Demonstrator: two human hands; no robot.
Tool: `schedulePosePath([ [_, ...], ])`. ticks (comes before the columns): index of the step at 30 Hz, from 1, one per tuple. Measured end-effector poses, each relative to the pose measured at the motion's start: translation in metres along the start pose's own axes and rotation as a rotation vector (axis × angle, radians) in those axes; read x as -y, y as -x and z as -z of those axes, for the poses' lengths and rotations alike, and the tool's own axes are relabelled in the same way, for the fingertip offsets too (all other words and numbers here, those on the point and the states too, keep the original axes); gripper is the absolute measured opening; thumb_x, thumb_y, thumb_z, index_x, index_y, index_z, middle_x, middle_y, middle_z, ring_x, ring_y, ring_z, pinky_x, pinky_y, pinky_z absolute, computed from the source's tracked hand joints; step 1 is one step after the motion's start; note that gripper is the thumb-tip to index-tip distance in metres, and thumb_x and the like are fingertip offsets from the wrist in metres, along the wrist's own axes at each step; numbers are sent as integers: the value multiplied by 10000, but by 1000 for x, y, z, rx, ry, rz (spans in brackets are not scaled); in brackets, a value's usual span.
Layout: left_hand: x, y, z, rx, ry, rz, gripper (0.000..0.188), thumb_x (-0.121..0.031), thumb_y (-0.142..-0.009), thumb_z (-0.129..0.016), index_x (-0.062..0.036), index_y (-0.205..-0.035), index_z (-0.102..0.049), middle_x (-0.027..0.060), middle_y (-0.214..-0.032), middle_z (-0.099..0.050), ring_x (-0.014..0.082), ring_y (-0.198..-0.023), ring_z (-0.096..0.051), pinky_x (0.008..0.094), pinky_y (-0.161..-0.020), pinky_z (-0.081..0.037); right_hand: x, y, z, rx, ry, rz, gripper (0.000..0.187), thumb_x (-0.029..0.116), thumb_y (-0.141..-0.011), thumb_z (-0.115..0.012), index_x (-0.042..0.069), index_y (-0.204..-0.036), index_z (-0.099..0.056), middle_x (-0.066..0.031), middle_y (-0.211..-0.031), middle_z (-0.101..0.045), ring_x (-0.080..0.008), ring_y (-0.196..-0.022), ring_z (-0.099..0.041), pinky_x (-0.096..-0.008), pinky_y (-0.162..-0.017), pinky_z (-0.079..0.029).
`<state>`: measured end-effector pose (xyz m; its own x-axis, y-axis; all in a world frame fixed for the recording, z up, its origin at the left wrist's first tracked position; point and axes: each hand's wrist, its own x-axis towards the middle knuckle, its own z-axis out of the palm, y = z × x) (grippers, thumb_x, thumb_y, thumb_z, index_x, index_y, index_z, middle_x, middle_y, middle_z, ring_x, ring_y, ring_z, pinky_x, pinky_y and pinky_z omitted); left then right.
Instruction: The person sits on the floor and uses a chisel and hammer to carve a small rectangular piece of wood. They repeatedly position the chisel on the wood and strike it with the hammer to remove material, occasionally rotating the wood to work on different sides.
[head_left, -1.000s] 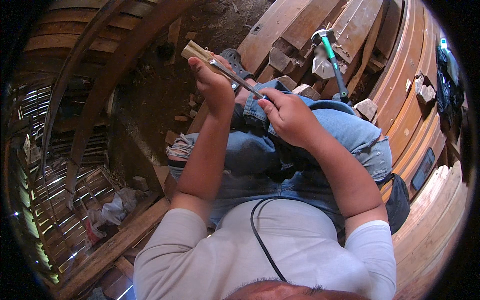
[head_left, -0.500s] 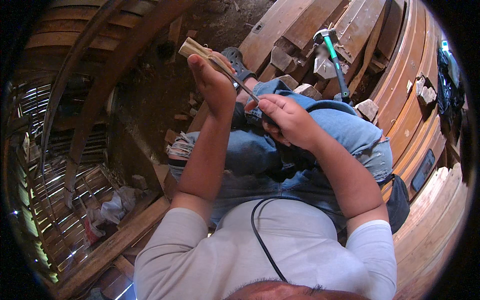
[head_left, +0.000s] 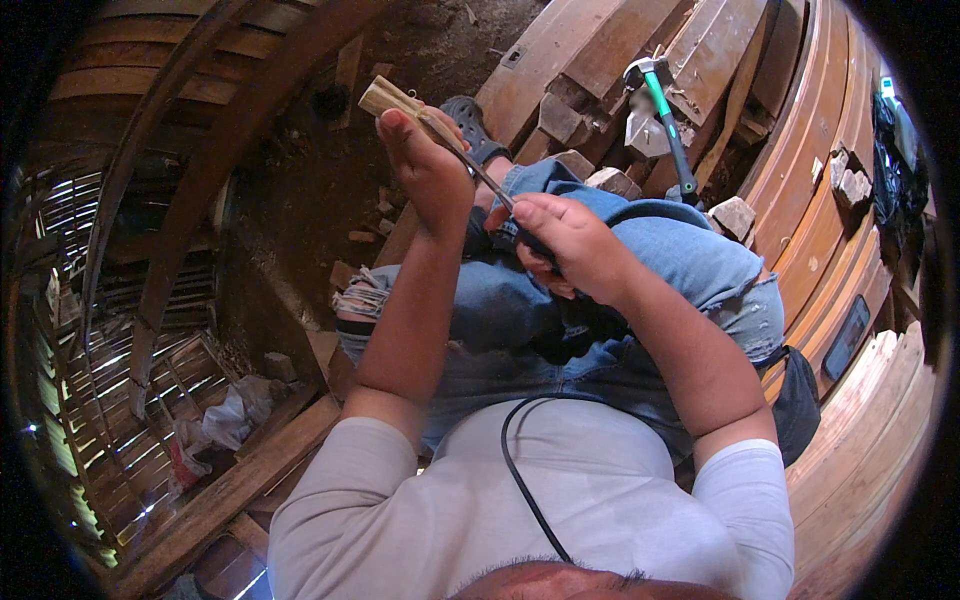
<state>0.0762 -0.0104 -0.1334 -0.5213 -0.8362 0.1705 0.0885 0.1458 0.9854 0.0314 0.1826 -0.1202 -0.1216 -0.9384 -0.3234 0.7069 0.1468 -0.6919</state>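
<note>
My left hand point(head_left: 432, 170) is closed around a short pale wood block point(head_left: 384, 97), whose end juts out past the thumb. In my right hand point(head_left: 568, 242) is a chisel point(head_left: 487, 180) with a long narrow metal blade, its handle mostly hidden in my fingers. The blade slants up to the left and lies against the block, where a thin curled shaving shows. Its far tip is hard to make out beside my left hand. Both hands are in front of my bent legs in torn jeans point(head_left: 690, 255).
A claw hammer point(head_left: 672, 128) with a green and black handle rests on wooden boards point(head_left: 610, 55) beyond my right knee. Broken masonry chunks point(head_left: 735, 217) lie nearby. A phone point(head_left: 848, 335) sits on planks at the right. Dark curved timbers point(head_left: 165, 190) stand at the left.
My right hand and the chisel have shifted slightly down. My left hand still grips the wood block, almost in the same place.
</note>
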Motion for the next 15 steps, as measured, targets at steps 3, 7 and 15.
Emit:
schedulePosePath([
  [3, 2, 0, -2, -7, 36, 16, 543, -570, -1127, -255, -59, -1131, -440, 65, -798, -538, 155, -641, -522, 302, -608, -473, -25, -15, 7, -285, 592, 368, 365, 364, -1087, -538, 31, -1137, -679, -171, -762, -683, -305, -664, -684, -466, -637, -510],
  [7, -9, 3, -3, -8, 93, 69, 577, -604, -1115, -233, -65, -1134, -439, 62, -803, -544, 158, -645, -514, 307, -625, -467, -3, -4, -1, -431, 920, 453, 289, 344, -1067, -555, 102, -1155, -686, -255, -869, -695, -472, -829, -684, -549, -703, -510],
  [15, -18, 3, -3, 7, 41, 54, 697, -708, -1069, -177, -68, -1120, -449, 66, -796, -555, 176, -648, -526, 303, -625, -459, -5, -1, -7, -559, 1149, 567, 244, 355, -1054, -569, 187, -1221, -629, -232, -797, -679, -475, -807, -678, -587, -661, -514],
])
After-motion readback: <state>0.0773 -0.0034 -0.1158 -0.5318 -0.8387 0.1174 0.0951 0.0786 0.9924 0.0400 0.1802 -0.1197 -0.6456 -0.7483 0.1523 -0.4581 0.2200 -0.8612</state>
